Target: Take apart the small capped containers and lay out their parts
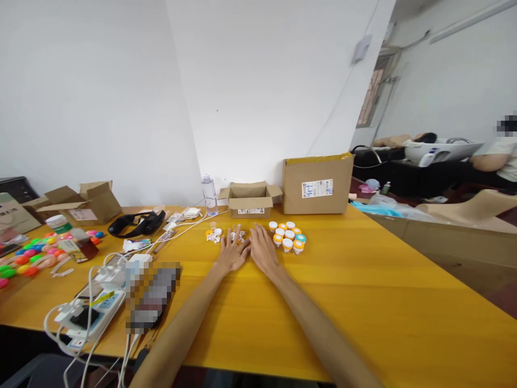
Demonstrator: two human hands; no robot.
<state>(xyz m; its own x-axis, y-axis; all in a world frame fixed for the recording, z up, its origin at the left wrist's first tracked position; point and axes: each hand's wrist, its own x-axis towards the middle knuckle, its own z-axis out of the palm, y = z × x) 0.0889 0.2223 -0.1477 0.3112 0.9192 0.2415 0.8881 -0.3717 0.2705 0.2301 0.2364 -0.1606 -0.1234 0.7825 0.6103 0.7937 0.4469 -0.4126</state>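
My left hand [233, 251] is palm down on the yellow table with its fingers spread. Just beyond its fingertips lie small white pieces with dark marks [242, 236], partly hidden by the fingers. My right hand [262, 247] lies beside it, fingers stretched forward, and nothing shows in its grasp. Close to the right of that hand stands a cluster of small clear jars with white, orange and teal lids [287, 235]. Left of my left hand is another small heap of white pieces [213, 236] with an orange lid and a white lid near it.
Behind my hands stand an open cardboard box [247, 207], a clear bottle [209, 196] and a large closed carton [317, 186]. To the left are a power strip [99, 318] with cables, a drink bottle [76, 245], black straps [137, 223] and colourful plastic balls [30, 264]. A person [498, 159] sits far right.
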